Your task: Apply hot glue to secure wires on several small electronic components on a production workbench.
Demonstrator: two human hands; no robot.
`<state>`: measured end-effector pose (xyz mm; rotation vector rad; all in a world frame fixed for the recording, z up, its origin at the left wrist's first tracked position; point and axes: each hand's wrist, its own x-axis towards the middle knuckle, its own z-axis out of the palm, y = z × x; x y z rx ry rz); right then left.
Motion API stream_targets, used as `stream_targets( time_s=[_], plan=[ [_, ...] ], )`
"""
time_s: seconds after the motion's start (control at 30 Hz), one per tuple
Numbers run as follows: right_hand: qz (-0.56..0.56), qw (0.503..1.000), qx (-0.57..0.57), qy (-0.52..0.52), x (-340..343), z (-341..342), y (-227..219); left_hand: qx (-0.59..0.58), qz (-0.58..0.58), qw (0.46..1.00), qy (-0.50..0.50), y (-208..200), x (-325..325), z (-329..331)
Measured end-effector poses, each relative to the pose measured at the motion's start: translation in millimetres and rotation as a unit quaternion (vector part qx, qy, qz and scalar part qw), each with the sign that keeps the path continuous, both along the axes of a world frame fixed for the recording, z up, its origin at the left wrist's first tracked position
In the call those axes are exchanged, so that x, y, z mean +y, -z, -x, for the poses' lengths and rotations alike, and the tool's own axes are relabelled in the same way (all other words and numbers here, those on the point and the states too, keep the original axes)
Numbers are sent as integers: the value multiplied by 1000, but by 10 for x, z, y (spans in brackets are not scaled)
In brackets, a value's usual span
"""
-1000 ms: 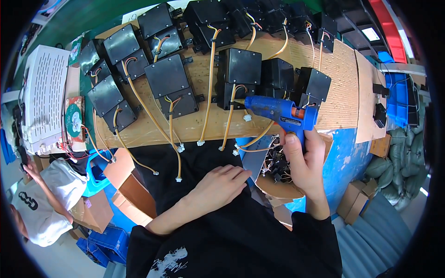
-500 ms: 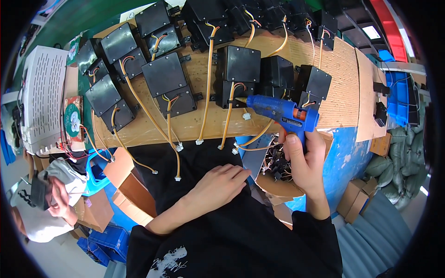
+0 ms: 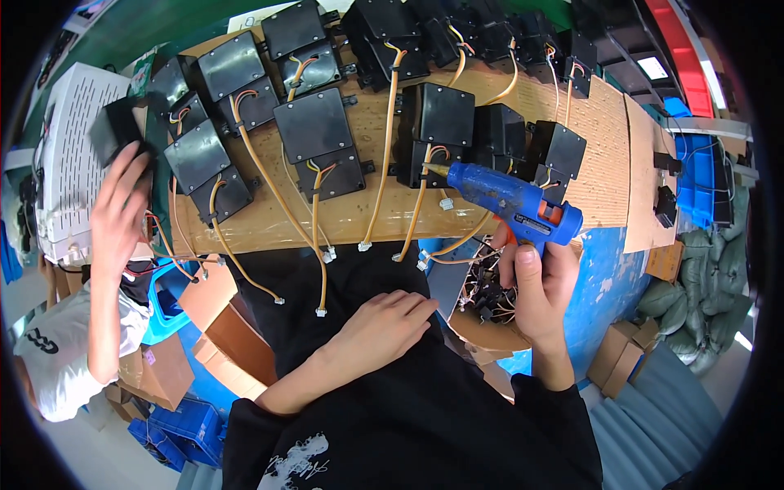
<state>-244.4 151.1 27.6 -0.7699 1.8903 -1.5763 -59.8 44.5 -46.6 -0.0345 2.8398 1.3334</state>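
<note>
Wooden tabletop (image 3: 269, 224) full of wired black boxes (image 3: 313, 124), gluing midway: right hand (image 3: 539, 286) grips blue glue gun (image 3: 510, 200), left hand (image 3: 384, 327) empty, loosely open.

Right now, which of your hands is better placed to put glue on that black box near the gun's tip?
The right hand, probably. It grips the blue glue gun, whose nozzle points at the black box. The left hand rests empty on the lap, away from the wooden board.
</note>
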Motion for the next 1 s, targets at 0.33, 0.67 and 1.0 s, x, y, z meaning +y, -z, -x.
stream_targets(
  time_s=[0.33, 0.67, 1.0],
  plan=[
    [-15, 998, 24, -51, -383, -338, 12, 8, 6, 1000, -28, 30, -29, -158],
    [-80, 992, 45, -85, -624, -517, 66, 18, 3, 997, -73, 96, -118, -332],
    [-82, 994, 12, -66, -656, -588, 65, 4, -11, 997, -71, 168, -151, -416]
  ],
)
